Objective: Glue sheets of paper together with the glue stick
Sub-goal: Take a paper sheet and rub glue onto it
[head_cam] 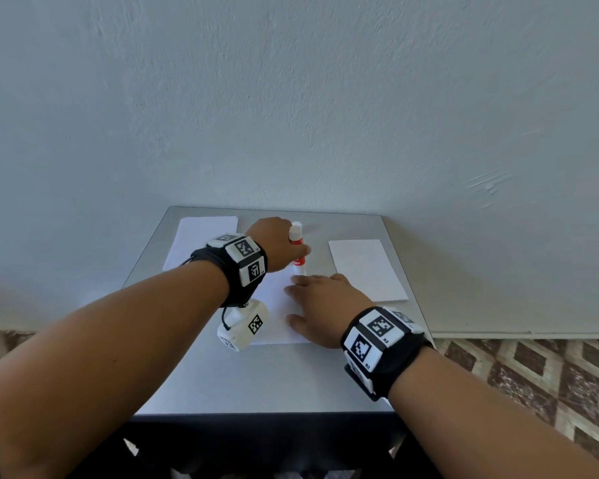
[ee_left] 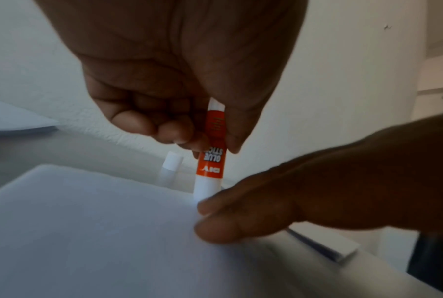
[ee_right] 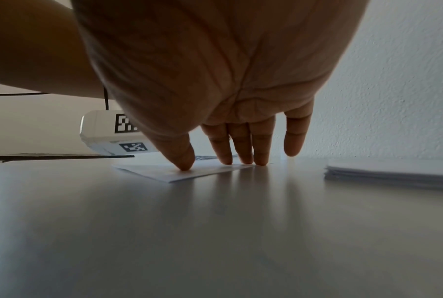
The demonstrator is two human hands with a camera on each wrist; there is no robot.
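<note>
My left hand [head_cam: 279,242] grips a red and white glue stick [head_cam: 297,248] upside down, its tip on the far right corner of the middle sheet of paper [head_cam: 277,305]. The left wrist view shows the glue stick [ee_left: 211,159] pinched between thumb and curled fingers of my left hand [ee_left: 179,113], with the sheet [ee_left: 87,231] below. My right hand [head_cam: 320,305] lies flat on the same sheet, fingers straight. In the right wrist view its fingertips [ee_right: 184,165] press the sheet [ee_right: 189,171] onto the table.
A white cap [ee_left: 170,167] stands on the grey table [head_cam: 256,382] behind the glue stick. A stack of paper [head_cam: 367,269] lies at the right, another sheet [head_cam: 201,236] at the far left. A wall rises right behind the table.
</note>
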